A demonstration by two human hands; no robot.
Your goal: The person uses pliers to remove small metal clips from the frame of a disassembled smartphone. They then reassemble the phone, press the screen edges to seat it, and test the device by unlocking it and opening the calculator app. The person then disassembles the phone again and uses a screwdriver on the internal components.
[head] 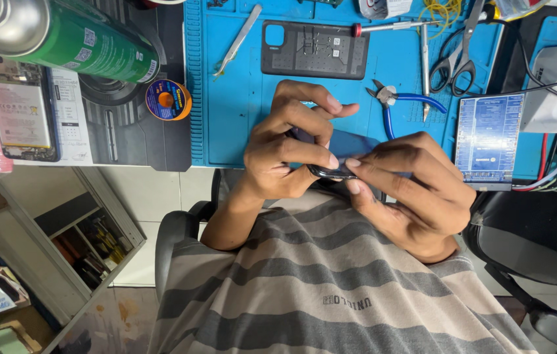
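**Both hands pinch a dark phone over the blue mat's near edge**

Take the blue work mat [239,124] as your landmark. Far off its left edge, a green spray can [62,36] lies on its side, and an opened phone with its battery showing [19,115] lies below the can. Just beside the mat's left edge sits a small spool of solder wire [168,99].

On the mat's upper part you have metal tweezers [239,38] lying slantwise, and right of them a dark phone back cover [314,49] lying flat.

At the mat's near edge, the hand on the picture's left [288,147] has its fingers curled and pressed together, thumb and forefinger pinching the dark phone [334,157]. The phone is held off the mat, between your two hands, just above your striped shirt [331,282]. The hand on the picture's right [416,196] grips the phone's other end, fingertips closed against its edge.

The picture looks turned over, so you cannot tell which hand is your left.

Behind that hand, on the mat, lie blue-handled cutters [399,105], with scissors [455,52] beyond them. At the mat's right edge rests a small blue board [488,134].
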